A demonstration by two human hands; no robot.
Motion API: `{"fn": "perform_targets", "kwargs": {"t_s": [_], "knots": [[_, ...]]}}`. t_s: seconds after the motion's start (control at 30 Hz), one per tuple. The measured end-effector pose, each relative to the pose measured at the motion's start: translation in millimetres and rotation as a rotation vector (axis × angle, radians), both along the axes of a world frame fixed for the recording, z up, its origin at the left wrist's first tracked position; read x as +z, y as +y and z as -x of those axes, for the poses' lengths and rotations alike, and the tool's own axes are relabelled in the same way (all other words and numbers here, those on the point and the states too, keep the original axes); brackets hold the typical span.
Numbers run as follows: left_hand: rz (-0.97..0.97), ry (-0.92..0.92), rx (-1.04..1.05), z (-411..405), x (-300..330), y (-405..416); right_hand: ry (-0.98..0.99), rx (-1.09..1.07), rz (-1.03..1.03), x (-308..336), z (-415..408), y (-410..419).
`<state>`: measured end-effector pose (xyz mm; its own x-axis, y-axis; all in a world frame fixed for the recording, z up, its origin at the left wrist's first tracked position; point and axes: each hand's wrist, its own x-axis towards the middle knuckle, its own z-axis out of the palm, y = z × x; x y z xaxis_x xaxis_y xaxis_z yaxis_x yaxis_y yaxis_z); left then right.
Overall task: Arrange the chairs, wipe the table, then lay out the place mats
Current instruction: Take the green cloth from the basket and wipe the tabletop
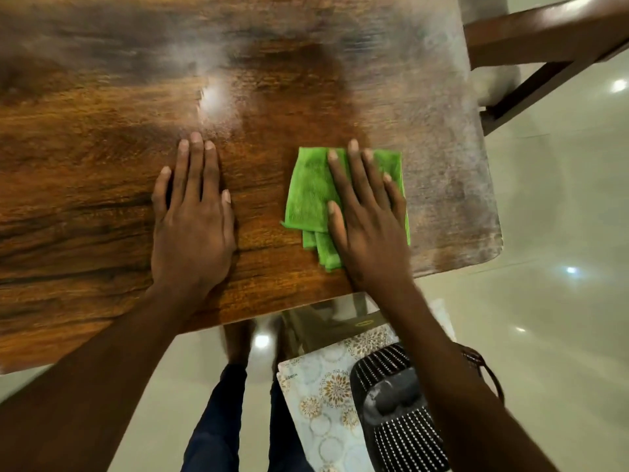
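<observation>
A folded green cloth (pixel 311 195) lies flat on the dark wooden table (pixel 102 137) near its right end. My right hand (pixel 369 226) presses down on the cloth with fingers spread, covering its right half. My left hand (pixel 192 219) rests flat and empty on the bare wood to the left of the cloth. A wooden chair (pixel 544 39) with a pale cushion stands past the table's far right corner. Place mats (pixel 326 396) with a floral pattern lie stacked below the table's near edge, at my right side.
A black perforated chair back (pixel 398 410) lies over the place mats, under my right forearm. My legs in dark trousers (pixel 221 420) stand on the glossy cream floor (pixel 551 267). The table's right part looks dull and hazy.
</observation>
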<state>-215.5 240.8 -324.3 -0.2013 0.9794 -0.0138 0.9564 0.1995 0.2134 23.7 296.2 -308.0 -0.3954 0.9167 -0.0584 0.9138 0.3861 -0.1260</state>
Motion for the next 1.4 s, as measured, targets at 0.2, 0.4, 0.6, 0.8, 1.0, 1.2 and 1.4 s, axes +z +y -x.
{"fn": "perform_targets", "kwargs": {"t_s": [0.2,0.4,0.6,0.8,1.0,1.2,1.4], "knots": [[-0.023,0.006,-0.005,-0.1,-2.6,-0.5,0.001,-0.007,0.037,-3.7,-21.2,-32.0],[-0.046,0.022,-0.007,0.7,-2.9,-1.5,0.067,0.043,-0.071,-10.3,17.8,61.1],[-0.058,0.025,-0.015,0.9,-3.7,-2.6,0.056,0.079,-0.085,-13.0,36.8,138.9],[-0.045,0.007,-0.014,1.2,-1.7,-3.9,0.034,0.045,-0.067,-7.2,-17.5,53.4],[-0.019,-0.021,0.008,-1.2,1.0,-3.1,-0.018,0.011,0.007,-2.2,-62.7,-21.7],[-0.033,-0.151,-0.012,-73.5,18.6,14.9,0.007,-0.011,-0.012,-5.9,-57.1,-10.4],[0.0,-0.083,-0.09,-110.6,-1.8,29.7,0.04,0.054,-0.084,-14.3,-32.3,69.0]]}}
